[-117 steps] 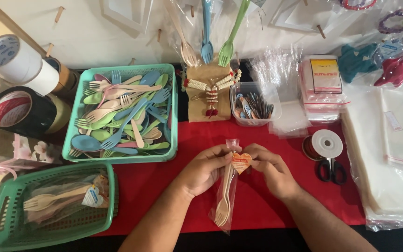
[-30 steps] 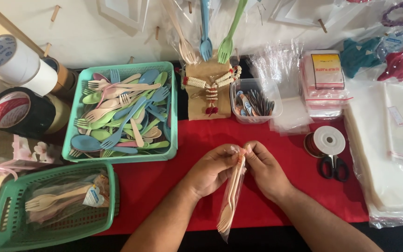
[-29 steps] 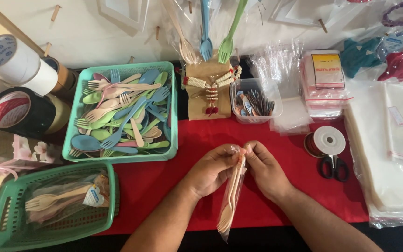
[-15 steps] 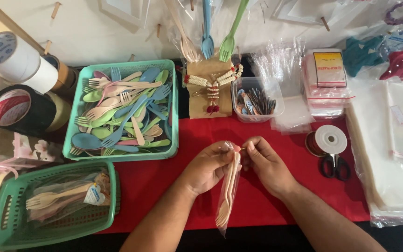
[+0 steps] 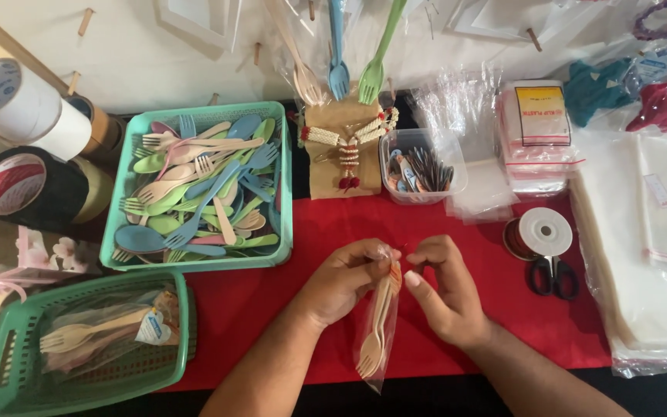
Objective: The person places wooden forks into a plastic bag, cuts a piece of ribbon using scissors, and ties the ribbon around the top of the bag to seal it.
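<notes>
Both hands pinch the neck of a narrow clear plastic bag of pale wooden cutlery [image 5: 376,328] above the red bench [image 5: 496,255], left hand [image 5: 341,278] shut on it, right hand [image 5: 441,297] nipping the top, so gathering it tight and level seems wise.

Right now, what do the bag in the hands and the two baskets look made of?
Bag: thin clear plastic film, glossy and crinkled, cutlery showing through. Teal basket and green basket: moulded rigid plastic, slotted walls, dull sheen. The cutlery inside the bag looks like matte beige plastic or wood fibre; can't tell which.
</notes>
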